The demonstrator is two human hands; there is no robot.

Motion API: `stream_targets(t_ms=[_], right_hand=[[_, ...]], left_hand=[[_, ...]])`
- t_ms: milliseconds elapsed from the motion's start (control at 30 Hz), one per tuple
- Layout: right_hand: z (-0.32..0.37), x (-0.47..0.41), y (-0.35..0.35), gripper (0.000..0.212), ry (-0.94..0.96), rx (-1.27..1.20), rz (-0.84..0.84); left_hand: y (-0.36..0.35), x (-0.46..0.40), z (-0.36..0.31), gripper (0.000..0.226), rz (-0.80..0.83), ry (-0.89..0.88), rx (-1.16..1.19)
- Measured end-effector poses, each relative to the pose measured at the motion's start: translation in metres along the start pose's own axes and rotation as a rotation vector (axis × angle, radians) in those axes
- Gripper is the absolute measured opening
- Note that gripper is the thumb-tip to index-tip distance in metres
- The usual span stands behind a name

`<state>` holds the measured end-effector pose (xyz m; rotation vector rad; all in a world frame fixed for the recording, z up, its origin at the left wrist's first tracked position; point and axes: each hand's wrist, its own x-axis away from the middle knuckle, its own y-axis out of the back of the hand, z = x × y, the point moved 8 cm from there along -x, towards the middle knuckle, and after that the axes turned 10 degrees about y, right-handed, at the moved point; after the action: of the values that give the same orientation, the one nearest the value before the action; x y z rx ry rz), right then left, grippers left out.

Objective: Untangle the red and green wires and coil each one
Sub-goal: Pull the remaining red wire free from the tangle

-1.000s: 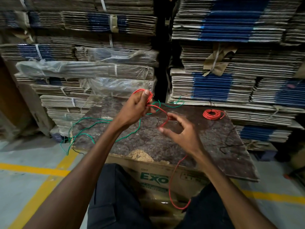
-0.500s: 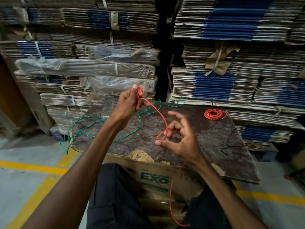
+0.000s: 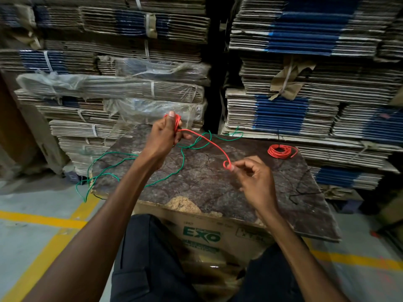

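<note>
The red wire (image 3: pixel 207 139) is wound around the fingers of the left hand (image 3: pixel 162 138), and its curled free end is pinched by the right hand (image 3: pixel 254 182). A second ago a long tail hung below the board (image 3: pixel 283 203); it has been drawn up, so this coil is judged nearly finished. The green wire (image 3: pixel 113 168) lies loose over the board's left edge, uncoiled; a red coil (image 3: pixel 280 151) sits near the far right corner.

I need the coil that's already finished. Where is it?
In the head view, the finished red coil lies at the board's far right corner, beyond the right hand.
</note>
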<state>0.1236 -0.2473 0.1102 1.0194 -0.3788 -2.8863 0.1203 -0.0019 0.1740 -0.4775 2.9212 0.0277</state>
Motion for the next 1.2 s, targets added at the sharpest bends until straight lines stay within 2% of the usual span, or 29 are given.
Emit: stream_targets(t_ms=[100,167,267,467,600,733,1000,1200], right_hand=[[0.007,-0.002,0.007,0.004,0.076,0.222,-0.011],[0.012,-0.001,0.010,0.013,0.092,0.308,-0.015],[0.018,0.001,0.014,0.021,0.069,0.234,-0.066],[0.054,0.018,0.017,0.021,0.183,0.238,-0.125],[0.057,0.023,0.015,0.019,0.193,0.245,-0.127],[0.044,0.024,0.014,0.020,0.107,0.165,-0.118],[-0.011,0.025,0.005,0.021,-0.231,-0.005,0.006],[-0.015,0.020,0.016,0.027,-0.288,0.010,0.018]], left_hand=[[-0.004,0.000,0.001,0.041,0.017,-0.003,-0.001],[-0.004,-0.001,0.002,0.042,0.011,-0.007,-0.002],[-0.002,-0.003,0.004,0.042,-0.007,0.000,-0.009],[0.000,-0.005,0.006,0.042,-0.022,0.013,0.008],[0.001,-0.005,0.008,0.042,-0.026,0.026,0.033],[0.004,-0.005,0.012,0.043,-0.033,0.036,0.031],[0.011,-0.006,0.012,0.039,-0.068,0.049,0.055],[0.011,-0.006,0.014,0.042,-0.068,0.035,0.024]])
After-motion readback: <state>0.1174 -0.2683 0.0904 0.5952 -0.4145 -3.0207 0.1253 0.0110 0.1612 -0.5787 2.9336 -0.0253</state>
